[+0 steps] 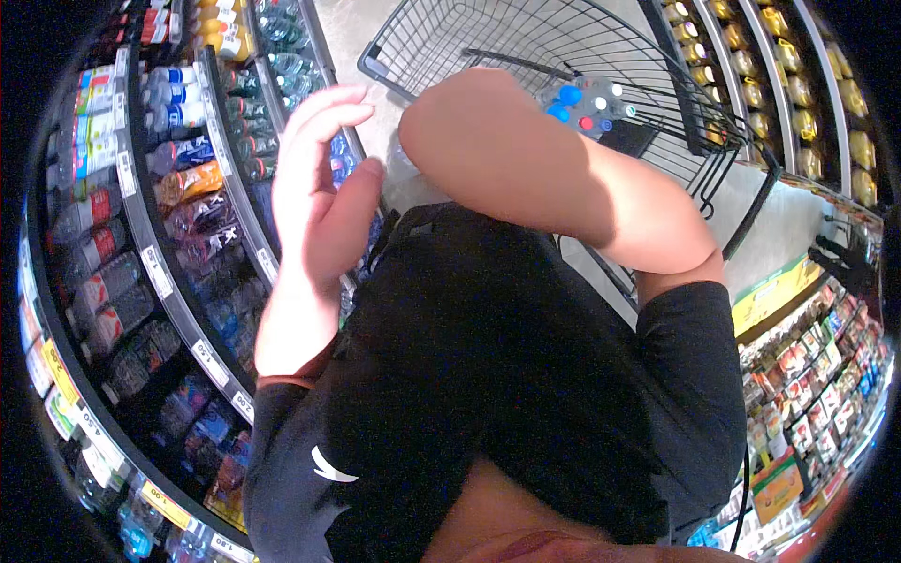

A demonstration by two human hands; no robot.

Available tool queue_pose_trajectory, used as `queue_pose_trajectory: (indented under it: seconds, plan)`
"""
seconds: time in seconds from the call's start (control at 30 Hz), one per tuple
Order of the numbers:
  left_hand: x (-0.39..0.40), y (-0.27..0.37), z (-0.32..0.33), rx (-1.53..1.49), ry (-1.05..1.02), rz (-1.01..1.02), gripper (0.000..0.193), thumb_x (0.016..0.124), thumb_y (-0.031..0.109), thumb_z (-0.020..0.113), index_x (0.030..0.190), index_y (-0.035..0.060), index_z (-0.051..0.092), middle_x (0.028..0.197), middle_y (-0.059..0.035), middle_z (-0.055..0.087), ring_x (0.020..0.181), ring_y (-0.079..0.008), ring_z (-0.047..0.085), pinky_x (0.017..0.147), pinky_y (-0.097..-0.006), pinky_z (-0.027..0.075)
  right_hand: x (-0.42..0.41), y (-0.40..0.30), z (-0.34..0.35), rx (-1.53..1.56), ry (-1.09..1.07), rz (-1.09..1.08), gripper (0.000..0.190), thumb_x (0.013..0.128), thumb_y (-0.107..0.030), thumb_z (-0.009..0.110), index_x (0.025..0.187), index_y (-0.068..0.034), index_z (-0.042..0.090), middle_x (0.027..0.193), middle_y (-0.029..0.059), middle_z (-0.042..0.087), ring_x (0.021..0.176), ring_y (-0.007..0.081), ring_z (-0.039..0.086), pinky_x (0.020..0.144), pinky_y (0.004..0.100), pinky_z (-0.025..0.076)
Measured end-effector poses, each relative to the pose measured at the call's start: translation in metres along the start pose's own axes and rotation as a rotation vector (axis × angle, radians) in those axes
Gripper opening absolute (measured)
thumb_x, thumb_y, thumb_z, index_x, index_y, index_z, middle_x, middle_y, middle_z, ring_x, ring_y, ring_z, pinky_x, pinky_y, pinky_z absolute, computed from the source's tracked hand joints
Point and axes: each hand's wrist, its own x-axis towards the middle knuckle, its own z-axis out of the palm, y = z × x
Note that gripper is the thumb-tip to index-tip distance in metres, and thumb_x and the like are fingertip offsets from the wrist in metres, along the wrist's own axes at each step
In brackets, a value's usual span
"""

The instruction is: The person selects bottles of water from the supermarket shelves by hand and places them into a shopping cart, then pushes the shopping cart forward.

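My left hand (317, 190) is raised before the drink shelves on the left, fingers curved and thumb apart, with nothing seen in it. Across the middle reaches my right forearm, ending in my right hand (450, 127). It looks rounded and smooth, and its fingers are hidden, so I cannot tell whether it holds something. Behind that arm stands a wire shopping cart (422, 42). Several plastic bottles (598, 103) with blue, white and red caps lie in it, partly covered by the forearm.
Shelves on the left hold water bottles (176, 95), orange drink bottles (222, 28) and bottles with red labels (98, 207), behind price rails (156, 271). At the right are racks of yellow-topped jars or bottles (802, 91) and a display of small packages (809, 380).
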Motion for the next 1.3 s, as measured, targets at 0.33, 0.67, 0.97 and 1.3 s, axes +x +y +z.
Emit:
queue_pose_trajectory:
  seconds: [0.33, 0.67, 0.97, 1.3]
  plan:
    - [0.023, 0.053, 0.013, -0.141, -0.289, 0.051, 0.027, 0.068, 0.001, 0.064, 0.095, 0.0037, 0.060, 0.119, -0.0167, 0.058, 0.118, -0.0299, 0.052, 0.099, -0.0387, 0.040, -0.002, -0.015, 0.023, 0.210, 0.294, -0.062, 0.020, 0.072, -0.019, 0.059, 0.088, -0.010, 0.067, 0.097, 0.0105, 0.068, 0.097, 0.0301, 0.063, 0.079, 0.0440, 0.051]
    - [0.017, 0.039, 0.011, -0.158, -0.163, -0.070, 0.014, 0.076, -0.003, 0.058, 0.089, 0.0025, 0.061, 0.115, -0.0167, 0.060, 0.111, -0.0302, 0.056, 0.098, -0.0381, 0.041, 0.002, -0.001, 0.015, 0.053, -0.132, 0.097, 0.009, 0.074, -0.013, 0.064, 0.080, -0.007, 0.062, 0.079, 0.0127, 0.065, 0.072, 0.0352, 0.065, 0.062, 0.0444, 0.052]
    - [-0.082, -0.166, 0.025, 0.440, -0.234, -0.710, 0.021, 0.092, 0.018, 0.051, 0.087, 0.0010, 0.063, 0.087, -0.0218, 0.062, 0.082, -0.0373, 0.062, 0.073, -0.0389, 0.050, -0.054, 0.118, -0.019, -0.160, -0.438, 0.599, 0.054, 0.065, -0.029, 0.080, 0.111, -0.006, 0.064, 0.090, 0.0182, 0.068, 0.087, 0.0368, 0.065, 0.078, 0.0440, 0.051]
    - [-0.460, -0.233, 0.007, 0.517, -0.530, -1.269, 0.029, 0.087, 0.025, 0.054, 0.108, 0.0063, 0.063, 0.098, -0.0199, 0.066, 0.095, -0.0378, 0.064, 0.076, -0.0478, 0.050, -0.132, 0.309, 0.147, -0.221, -0.540, 1.114, 0.063, 0.072, -0.048, 0.075, 0.116, -0.006, 0.063, 0.104, 0.0175, 0.069, 0.101, 0.0329, 0.065, 0.086, 0.0445, 0.050]
